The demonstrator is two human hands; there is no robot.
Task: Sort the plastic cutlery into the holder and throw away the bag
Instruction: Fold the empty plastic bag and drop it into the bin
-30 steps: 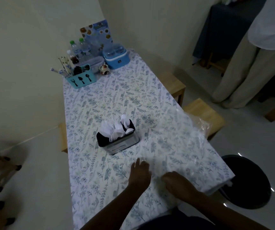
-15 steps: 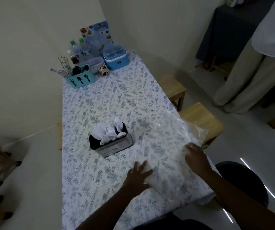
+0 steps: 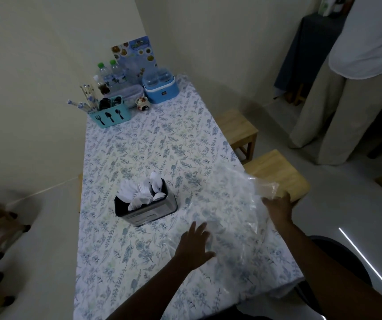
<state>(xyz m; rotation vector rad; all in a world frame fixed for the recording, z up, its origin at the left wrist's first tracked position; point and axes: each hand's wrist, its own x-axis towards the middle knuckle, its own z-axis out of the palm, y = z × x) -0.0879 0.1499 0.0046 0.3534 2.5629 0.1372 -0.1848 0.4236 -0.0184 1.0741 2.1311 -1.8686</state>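
Closest in, both forearms come up from the bottom edge and get cut off there, so all you really see is wrists and hands. The left hand (image 3: 194, 244) is flat on the near side of the clear bag (image 3: 236, 204), with its fingers (image 3: 199, 229) spread wide and pressing the plastic onto the tabletop (image 3: 139, 153), not curled around anything. The bag is see-through and the flowery cloth shows right through it, so its outline is honestly hard to trace. It runs from under the left hand out to the right edge, where it bunches up. The right hand (image 3: 277, 211) sits right at that crumpled end, but only its back shows, so I can't tell if it's actually gripping the plastic. Its arm covers part of a dark round bin (image 3: 347, 251) on the floor. Just beyond the left hand, apart from the bag, is the holder (image 3: 146, 207), with white plastic cutlery (image 3: 142, 192) standing in it. At the far end are a teal caddy (image 3: 110, 112), a blue box (image 3: 161, 86) and bottles (image 3: 108, 72). A person (image 3: 358, 88) at top right is cut off.
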